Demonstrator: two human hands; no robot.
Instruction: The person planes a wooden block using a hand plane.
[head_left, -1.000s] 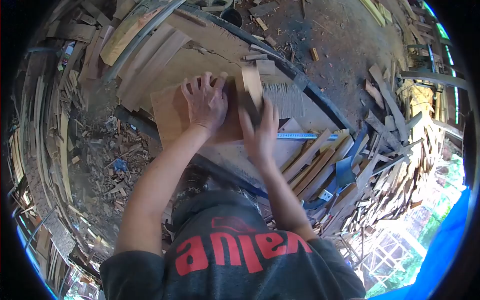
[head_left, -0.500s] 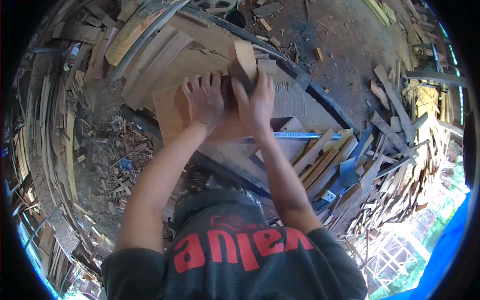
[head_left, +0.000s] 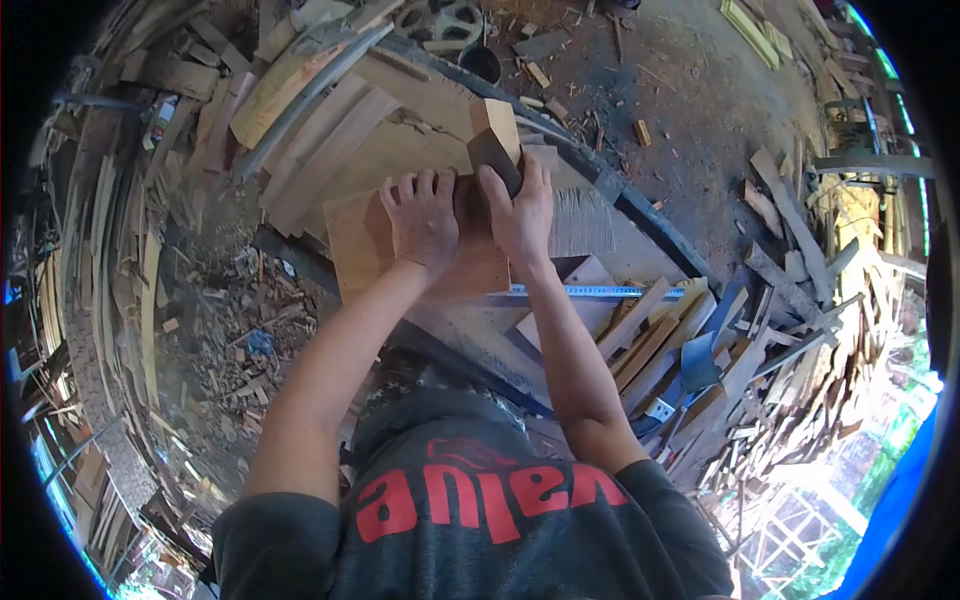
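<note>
My left hand (head_left: 425,225) lies flat on a brown wooden board or box (head_left: 365,262), fingers spread toward its far edge. Beside it, my right hand (head_left: 522,215) grips a pale wooden block (head_left: 495,122) whose near part is covered by a dark sheet, perhaps sandpaper. The thumb presses along the dark part, and the block's far end sticks out beyond the fingers. The block is at the far right edge of the brown piece; its underside is hidden. A worktable (head_left: 450,325) carries the piece.
A steel ruler (head_left: 600,291) lies right of the brown piece, near several wood strips (head_left: 640,345) and a curled blue-grey strip (head_left: 698,365). Planks (head_left: 330,150) rest at the table's far left. Beyond stand a dark bucket (head_left: 480,65) and a spoked wheel (head_left: 440,22). Scrap wood surrounds the table.
The view has shifted slightly, so the scene sits lower in it. My right hand and the block, blurred earlier, now look sharp. Both hands keep their holds.
</note>
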